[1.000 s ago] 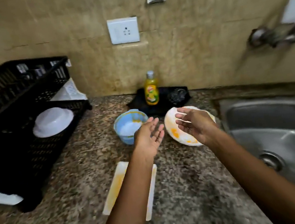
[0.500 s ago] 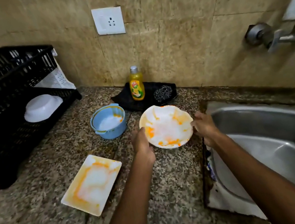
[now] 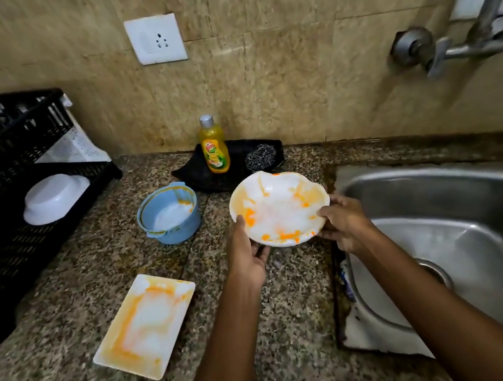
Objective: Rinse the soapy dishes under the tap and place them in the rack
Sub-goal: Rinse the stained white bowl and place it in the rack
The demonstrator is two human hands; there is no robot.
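Note:
A white scalloped bowl (image 3: 280,207) smeared with orange and foam is lifted a little above the counter, just left of the sink (image 3: 473,238). My left hand (image 3: 248,254) grips its left rim and my right hand (image 3: 345,224) grips its right rim. A blue soapy bowl (image 3: 168,215) and a white rectangular plate (image 3: 146,324) with orange streaks lie on the counter to the left. The black rack (image 3: 5,213) at far left holds an upturned white bowl (image 3: 55,198). The tap (image 3: 479,39) juts from the wall at upper right; no water runs.
A yellow dish-soap bottle (image 3: 214,145) and a steel scrubber (image 3: 260,156) sit on a black tray (image 3: 196,173) by the wall. A wall socket (image 3: 156,39) is above them. The granite counter's front edge lies near the bottom, below the plate.
Both hands moved from hovering over the white bowl to gripping its rims, and the bowl has come up off the counter, tilted toward me. The view shifted down and nearer.

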